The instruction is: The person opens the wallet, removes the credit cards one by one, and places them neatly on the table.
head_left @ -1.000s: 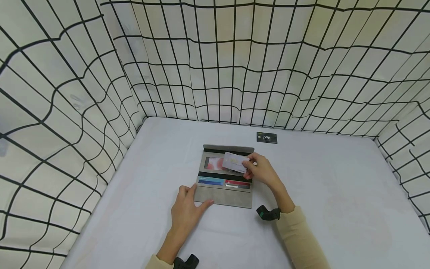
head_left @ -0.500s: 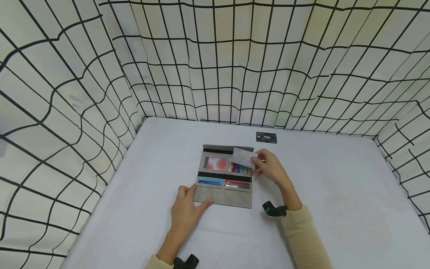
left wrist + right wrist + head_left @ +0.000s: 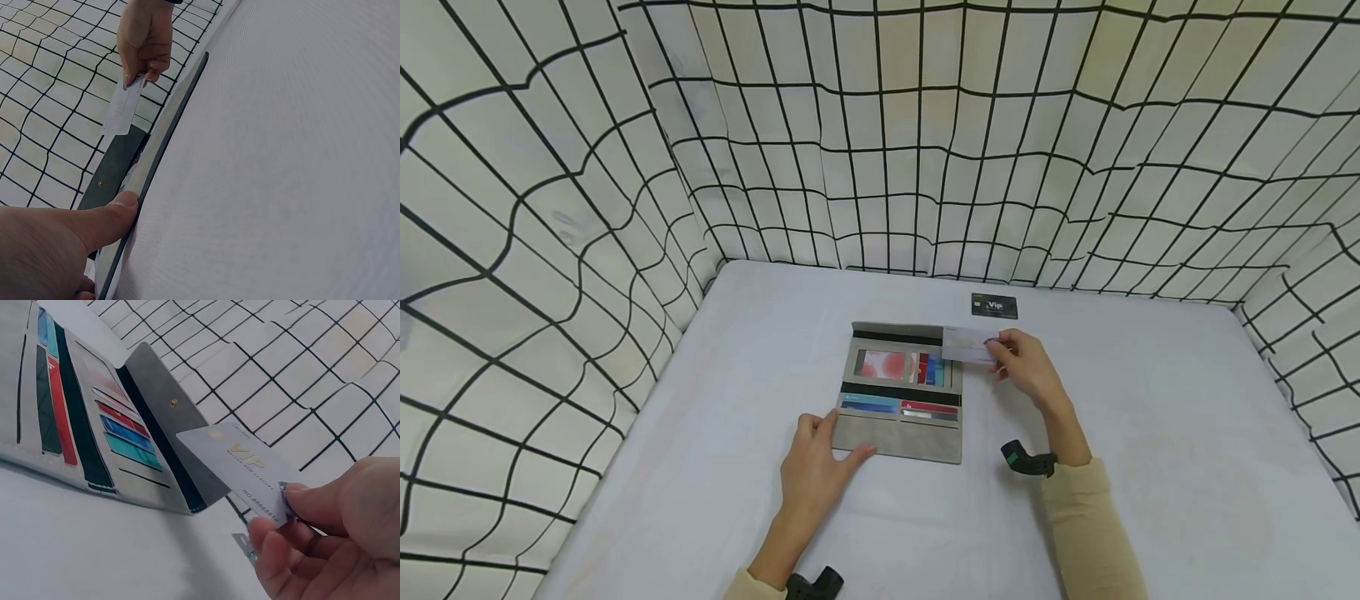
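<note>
Mid-frame, the left hand (image 3: 811,469), thumb and forefinger spread, touches the grey wallet (image 3: 901,439) at its lower-left corner, probably steadying it; the right hand (image 3: 1024,362) pinches the white card (image 3: 966,344) by one end, likely keeping its face uncovered. The white card overlaps the grey wallet's upper right.

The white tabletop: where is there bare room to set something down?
The white tabletop is bare right of the right hand, left of the wallet and left hand, and just below the wallet. It is crowded at the wallet's upper right: pale card, black card, right hand.
</note>
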`<state>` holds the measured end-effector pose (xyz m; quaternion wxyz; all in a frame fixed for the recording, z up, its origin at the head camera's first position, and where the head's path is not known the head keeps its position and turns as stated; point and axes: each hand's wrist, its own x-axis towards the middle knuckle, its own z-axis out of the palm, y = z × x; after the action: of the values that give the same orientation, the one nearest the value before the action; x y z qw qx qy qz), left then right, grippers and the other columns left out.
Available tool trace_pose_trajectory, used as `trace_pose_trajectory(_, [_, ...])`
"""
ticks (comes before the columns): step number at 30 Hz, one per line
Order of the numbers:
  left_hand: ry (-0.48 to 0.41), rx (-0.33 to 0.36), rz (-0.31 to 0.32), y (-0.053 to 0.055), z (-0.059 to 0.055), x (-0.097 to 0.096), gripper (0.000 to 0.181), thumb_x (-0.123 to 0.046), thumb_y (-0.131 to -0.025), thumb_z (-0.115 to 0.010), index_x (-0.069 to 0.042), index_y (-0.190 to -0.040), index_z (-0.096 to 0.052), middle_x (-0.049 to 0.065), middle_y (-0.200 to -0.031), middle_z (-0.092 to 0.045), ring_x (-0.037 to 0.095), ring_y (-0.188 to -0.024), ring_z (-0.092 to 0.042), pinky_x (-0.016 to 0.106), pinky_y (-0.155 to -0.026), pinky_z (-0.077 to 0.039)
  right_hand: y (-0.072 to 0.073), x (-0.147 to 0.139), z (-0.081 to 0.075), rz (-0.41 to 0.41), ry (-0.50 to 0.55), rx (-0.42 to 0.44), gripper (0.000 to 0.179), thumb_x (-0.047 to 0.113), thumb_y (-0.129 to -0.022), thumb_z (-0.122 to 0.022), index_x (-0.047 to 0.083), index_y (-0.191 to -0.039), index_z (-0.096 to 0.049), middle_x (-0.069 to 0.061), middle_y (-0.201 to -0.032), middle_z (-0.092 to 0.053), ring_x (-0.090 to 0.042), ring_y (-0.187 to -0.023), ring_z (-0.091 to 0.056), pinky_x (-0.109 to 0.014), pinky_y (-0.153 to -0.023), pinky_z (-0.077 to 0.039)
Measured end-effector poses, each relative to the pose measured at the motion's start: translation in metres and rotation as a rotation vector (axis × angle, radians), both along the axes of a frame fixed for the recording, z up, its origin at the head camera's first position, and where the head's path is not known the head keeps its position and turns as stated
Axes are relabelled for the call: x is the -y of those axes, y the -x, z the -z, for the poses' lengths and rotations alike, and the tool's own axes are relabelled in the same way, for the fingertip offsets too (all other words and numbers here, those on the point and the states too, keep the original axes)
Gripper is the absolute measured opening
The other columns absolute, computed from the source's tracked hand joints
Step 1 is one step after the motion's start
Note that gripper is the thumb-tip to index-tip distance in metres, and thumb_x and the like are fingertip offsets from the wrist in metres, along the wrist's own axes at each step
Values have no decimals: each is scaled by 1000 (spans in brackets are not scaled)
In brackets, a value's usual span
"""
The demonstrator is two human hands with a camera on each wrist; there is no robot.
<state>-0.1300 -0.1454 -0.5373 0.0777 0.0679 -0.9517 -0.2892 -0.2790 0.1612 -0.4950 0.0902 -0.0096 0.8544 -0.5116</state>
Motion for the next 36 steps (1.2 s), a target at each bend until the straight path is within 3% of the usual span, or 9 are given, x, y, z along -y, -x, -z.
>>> trace_pose_trajectory(8, [-9, 1, 2, 0, 0, 0, 81, -49, -77, -83, 2, -135, -59, 11, -105, -51, 14, -77, -46, 22, -54, -35, 2, -12, 2, 68, -54, 10, 35, 21, -107, -49, -6, -129, -56, -15, -104, -59, -16, -79, -56, -21, -66, -48])
trace_pose_trajectory(21, [-2, 4, -3, 0, 0, 1, 82, -51, -77, -83, 2, -136, -59, 11, -106, -51, 15, -78, -48, 22, -55, -37, 5, -32, 13, 148, -30, 37, 39, 21, -107, -48, -7, -132, -54, -12, -97, -57, -13, -75, -53, -21, -64, -46])
trace_pose_trajectory(36, [-1, 6, -8, -1, -2, 0, 81, -50, -77, -83, 2, -135, -59, 10, -105, -51, 14, -76, -45, 22, -54, -35, 14, -27, 26, 260, -45, 53, 41, 24, -106, -49, -5, -135, -54, -10, -96, -59, -10, -68, -55, -20, -58, -47])
